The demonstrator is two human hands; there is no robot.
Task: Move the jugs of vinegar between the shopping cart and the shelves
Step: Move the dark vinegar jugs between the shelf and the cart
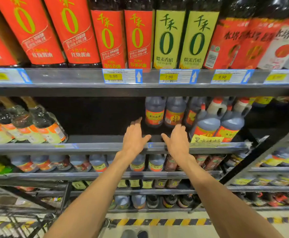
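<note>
Vinegar jugs: 2 dark jugs (164, 111) stand side by side at the back of the middle shelf, straight ahead of my hands; more jugs with red caps and handles (223, 121) crowd the front just to their right.
Left hand: my left hand (134, 138) reaches over the shelf lip with fingers straight and spread, thumb out to the right, holding nothing.
Right hand: my right hand (178, 140) mirrors it, fingers extended toward the back pair, thumb out to the left, also holding nothing; its fingertips look near the right jug's base, but I cannot tell whether they touch.
Gap: the 2 hands sit apart with thumbs pointing at each other above the shelf rail (106, 146).
Step in hand: I judge this as a reach into the shelf toward the 2 back jugs, with no grip made yet.
Next move: I would need to go deeper, spread the hands to either side of a jug, then close on the body or handle before pulling out under the upper shelf (71, 88).
Free space: the dark stretch of shelf left of the jugs gives room to slide one forward.
Neighbours: clear bottles (37, 124) lean at the far left; a handwritten yellow tag (206, 140) hangs in front of the right group.
Cart: wire cart (16, 219) at lower left, well apart from my hands.
</note>
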